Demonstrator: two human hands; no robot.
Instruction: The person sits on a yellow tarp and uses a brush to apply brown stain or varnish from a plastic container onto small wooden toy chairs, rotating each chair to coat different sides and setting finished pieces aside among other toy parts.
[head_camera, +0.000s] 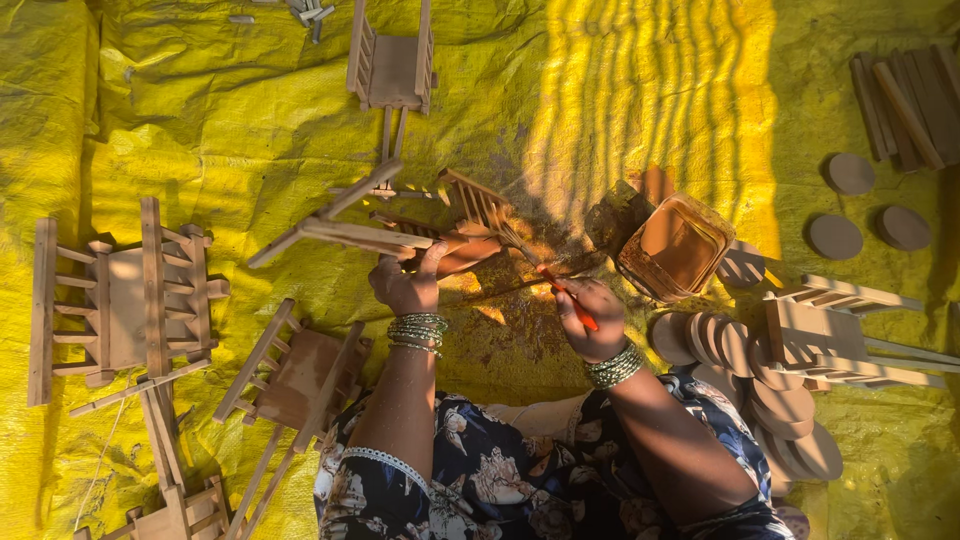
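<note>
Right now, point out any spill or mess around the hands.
Brown stain marks the yellow tarp under the small wooden cart held by the left hand, spreading toward the stain-filled square container. The right hand holds a red-handled brush there. Nothing looks broken.

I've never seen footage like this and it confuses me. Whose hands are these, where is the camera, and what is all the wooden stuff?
There is no machine here. The single picture comes from a camera worn on a person's head, looking down at their own two hands and lap. They sit on a yellow tarp. The left hand holds up a small wooden cart made of slats. The right hand grips a paintbrush with an orange handle, its tip at the cart. Beside it is a square tub of brown liquid. Around them lie more small carts, a stack of round wooden discs at the right, and loose slats in the top right corner.
</note>
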